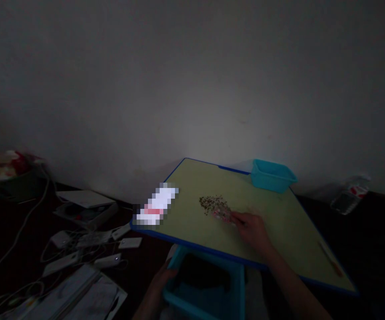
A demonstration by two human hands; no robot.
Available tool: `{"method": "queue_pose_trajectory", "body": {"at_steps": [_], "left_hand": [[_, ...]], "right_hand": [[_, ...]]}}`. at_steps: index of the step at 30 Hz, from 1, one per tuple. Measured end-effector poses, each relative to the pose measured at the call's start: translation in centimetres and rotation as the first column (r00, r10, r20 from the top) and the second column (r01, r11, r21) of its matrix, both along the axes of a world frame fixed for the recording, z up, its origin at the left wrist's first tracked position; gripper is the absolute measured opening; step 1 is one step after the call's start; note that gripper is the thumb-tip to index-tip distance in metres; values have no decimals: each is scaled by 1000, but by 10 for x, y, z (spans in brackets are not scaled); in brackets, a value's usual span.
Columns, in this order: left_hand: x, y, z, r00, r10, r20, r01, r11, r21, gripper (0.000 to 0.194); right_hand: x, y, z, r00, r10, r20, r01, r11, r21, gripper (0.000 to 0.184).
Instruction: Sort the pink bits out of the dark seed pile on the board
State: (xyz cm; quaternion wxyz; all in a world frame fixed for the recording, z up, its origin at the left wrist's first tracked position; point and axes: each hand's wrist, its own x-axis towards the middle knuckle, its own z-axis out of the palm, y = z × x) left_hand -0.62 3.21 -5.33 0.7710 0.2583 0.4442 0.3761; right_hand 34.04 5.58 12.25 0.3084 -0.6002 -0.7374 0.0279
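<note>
My right hand (250, 226) is closed on a crumpled pink-and-white piece (223, 215), either plastic or cloth; I cannot tell which. It is pressed to the yellowish tabletop (185, 182), at the near edge of a scattered patch of small dark bits (210, 203). Below the table's near edge, my left hand (162, 280) grips the left rim of a blue plastic basket (204, 306), its fingers partly hidden. Inside that basket is a dark area, either contents or shadow.
Another blue basket (272, 175) stands at the table's far right corner. A blurred bright rectangle (157, 206) lies at the left edge, and a thin stick-like tool (331, 260) at the right. Cables, boxes and power strips (94, 240) crowd the floor at left. A wall rises behind.
</note>
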Motion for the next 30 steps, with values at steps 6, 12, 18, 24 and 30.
{"method": "queue_pose_trajectory", "body": {"at_steps": [6,12,18,24,30], "left_hand": [[11,-24,34,996,85,-9,-85,995,55,48],[11,-48,76,990,136,-42,-132,988,85,53],[11,-37,84,992,112,-55,-108,991,80,27],[8,-37,86,993,112,-46,-107,989,102,25],[11,-40,85,995,84,-45,-79,992,99,38]], "right_hand": [[-3,22,12,1000,-22,3,22,996,-85,33],[-8,42,19,998,-27,-54,21,994,-109,31],[-15,63,25,997,-11,-83,1,992,-128,31],[-15,60,28,980,20,-199,-45,992,-122,27],[-41,23,12,989,74,-130,-83,994,-69,31]]}}
